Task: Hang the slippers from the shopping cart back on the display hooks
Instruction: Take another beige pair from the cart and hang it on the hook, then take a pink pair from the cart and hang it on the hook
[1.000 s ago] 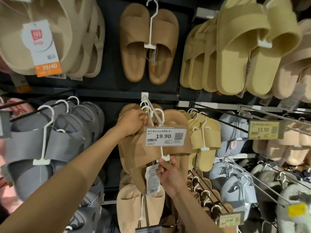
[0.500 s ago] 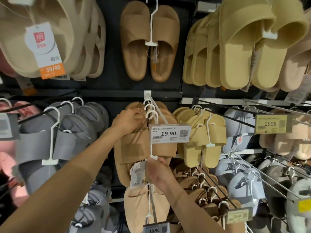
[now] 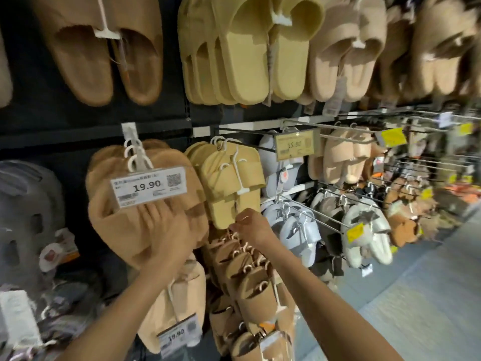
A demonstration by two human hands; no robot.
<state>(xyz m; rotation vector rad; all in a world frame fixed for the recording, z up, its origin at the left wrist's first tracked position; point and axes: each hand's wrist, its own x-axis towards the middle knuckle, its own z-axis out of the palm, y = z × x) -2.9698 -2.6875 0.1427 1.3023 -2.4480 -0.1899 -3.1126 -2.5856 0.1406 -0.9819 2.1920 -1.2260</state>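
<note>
The display wall (image 3: 52, 113) carries rows of hooks so that each slipper style hangs in its own column, soles facing outward for inspection. The tan slippers (image 3: 122, 220) hang on the white hook (image 3: 135, 155) behind the 19.90 price tag (image 3: 149, 184), which sits at the hook's front end to label that column. The left hand (image 3: 166, 238) lies flat against the front tan pair, fingers spread and straight, apparently to press the stack back and stop it swinging. The right hand (image 3: 250, 227) is lower right, just below the yellow slippers (image 3: 229, 183); its fingertips are drawn together, but blur prevents telling whether they pinch anything. The shopping cart is not in view.
</note>
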